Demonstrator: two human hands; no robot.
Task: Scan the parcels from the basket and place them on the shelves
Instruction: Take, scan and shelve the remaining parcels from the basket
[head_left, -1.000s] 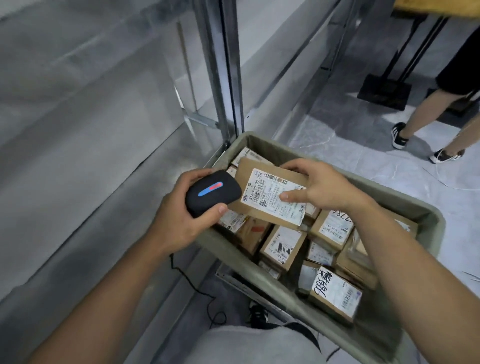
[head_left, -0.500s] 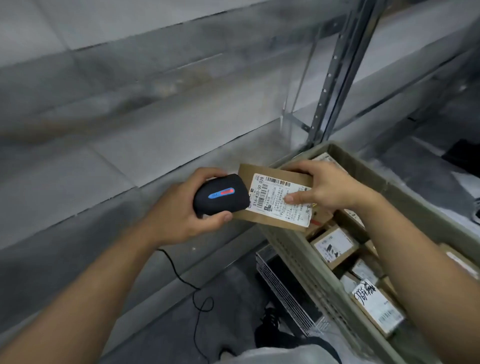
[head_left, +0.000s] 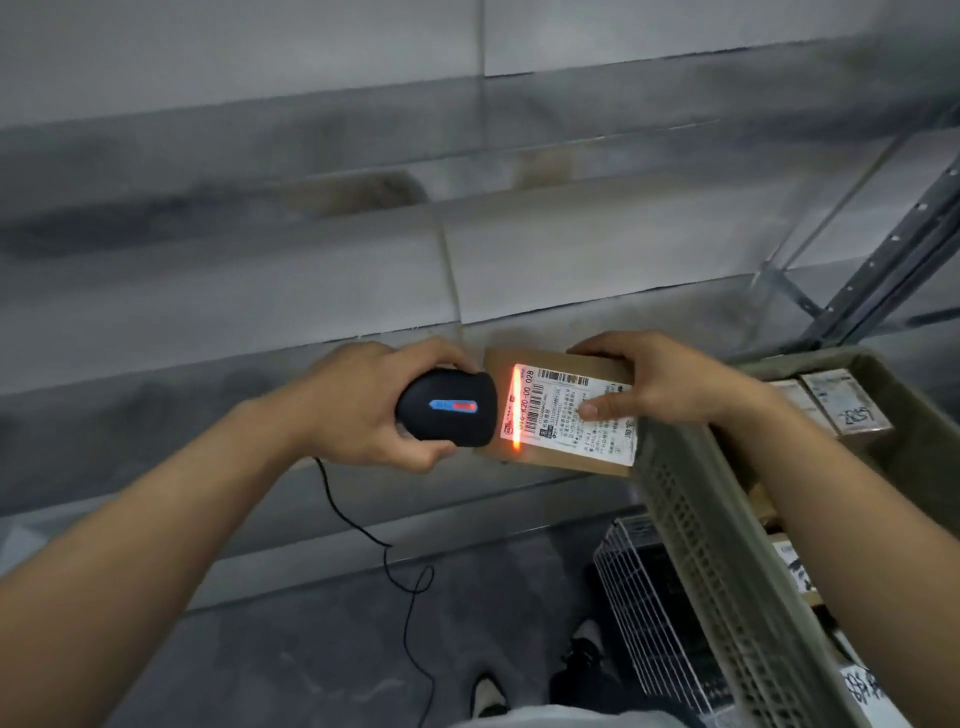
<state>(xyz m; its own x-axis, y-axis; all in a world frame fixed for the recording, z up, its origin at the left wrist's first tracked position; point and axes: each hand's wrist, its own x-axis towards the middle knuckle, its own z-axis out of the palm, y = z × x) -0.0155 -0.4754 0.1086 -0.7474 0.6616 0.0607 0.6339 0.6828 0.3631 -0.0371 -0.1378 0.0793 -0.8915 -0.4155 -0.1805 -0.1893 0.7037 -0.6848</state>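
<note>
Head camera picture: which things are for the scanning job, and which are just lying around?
For the job: scanner in left hand; parcel in right hand; basket; shelves.

Just there: wire rack; cable; shoes.

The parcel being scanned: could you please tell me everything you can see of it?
The parcel is a flat brown cardboard box with a white printed label covering most of its top, bearing barcodes and small text. It is held roughly level above the basket's near corner. The right hand grips its far end, thumb on the label. The scanner, gripped by the left hand, throws an orange-red line across the label's left edge.
</note>
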